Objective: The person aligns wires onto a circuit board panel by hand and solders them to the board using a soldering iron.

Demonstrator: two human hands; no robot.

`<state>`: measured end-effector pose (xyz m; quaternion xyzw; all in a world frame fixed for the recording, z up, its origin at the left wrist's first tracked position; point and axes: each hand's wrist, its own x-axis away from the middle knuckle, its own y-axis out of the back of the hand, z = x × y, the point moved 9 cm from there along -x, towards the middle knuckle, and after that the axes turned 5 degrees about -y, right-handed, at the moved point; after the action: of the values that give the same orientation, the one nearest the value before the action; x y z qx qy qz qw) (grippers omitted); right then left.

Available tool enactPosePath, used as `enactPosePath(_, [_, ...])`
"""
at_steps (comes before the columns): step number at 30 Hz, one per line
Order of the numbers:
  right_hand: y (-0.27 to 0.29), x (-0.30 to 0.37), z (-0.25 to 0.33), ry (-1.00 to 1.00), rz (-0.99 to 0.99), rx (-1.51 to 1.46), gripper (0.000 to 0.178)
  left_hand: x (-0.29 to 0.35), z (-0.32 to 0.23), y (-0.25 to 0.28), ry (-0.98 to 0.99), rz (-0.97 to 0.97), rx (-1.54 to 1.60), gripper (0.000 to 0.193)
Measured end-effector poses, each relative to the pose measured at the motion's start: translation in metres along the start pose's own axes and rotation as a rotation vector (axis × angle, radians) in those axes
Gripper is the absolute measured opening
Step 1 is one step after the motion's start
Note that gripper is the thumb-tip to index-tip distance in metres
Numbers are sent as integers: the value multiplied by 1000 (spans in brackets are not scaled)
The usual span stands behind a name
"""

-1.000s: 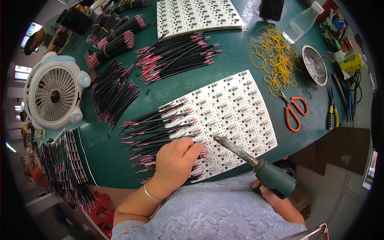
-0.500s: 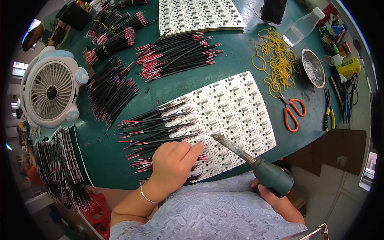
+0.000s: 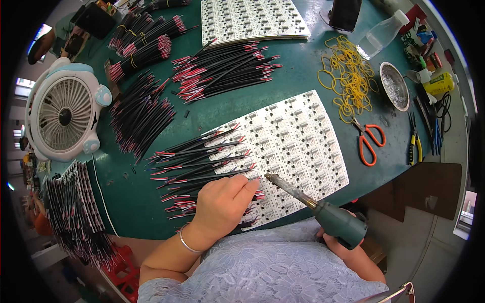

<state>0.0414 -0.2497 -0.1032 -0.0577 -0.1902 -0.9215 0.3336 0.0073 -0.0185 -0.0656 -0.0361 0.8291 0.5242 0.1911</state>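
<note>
My left hand (image 3: 221,206), a bracelet on its wrist, is pinched over a white sheet of small circuit boards (image 3: 303,136). Between thumb and forefinger it grips a wire, mostly hidden, whose coloured end peeks out at the fingertips. Black-sleeved wires (image 3: 194,153) with red and white ends lie in a row along the sheet's left edge, some reaching under my hand. In my right hand (image 3: 337,245) is a soldering iron (image 3: 339,222) with a dark green handle. Its tip points left, just beside my left fingertips, over the boards. The handle hides part of my right hand.
Loose wires (image 3: 222,70) and tied bundles (image 3: 146,50) lie beyond, near a stack of board sheets (image 3: 252,20). At right are yellow rubber bands (image 3: 348,76), orange-handled scissors (image 3: 371,144), a metal bowl (image 3: 395,87), pliers (image 3: 415,141) and a bottle (image 3: 381,38). A fan (image 3: 64,116) stands left.
The soldering iron has shifted slightly left, its tip a little lower and closer to my left fingers. My left hand has moved slightly up and to the right.
</note>
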Motion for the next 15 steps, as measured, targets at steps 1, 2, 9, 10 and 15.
enactPosePath(1, [-1,0,0,0,0,1,29,-1,0,1,0,-18,-5,28])
enactPosePath(2, [-2,0,-1,-27,1,17,29,-1,1,1,1,-19,-4,28])
enactPosePath(9, [-5,-3,-5,-84,4,2,32,-1,3,-1,2,0,2,24])
enactPosePath(10, [-5,-2,-6,-84,4,3,32,-1,3,-2,4,3,5,23])
enactPosePath(15, [-11,-4,2,79,101,114,38,-1,4,-3,6,16,5,22])
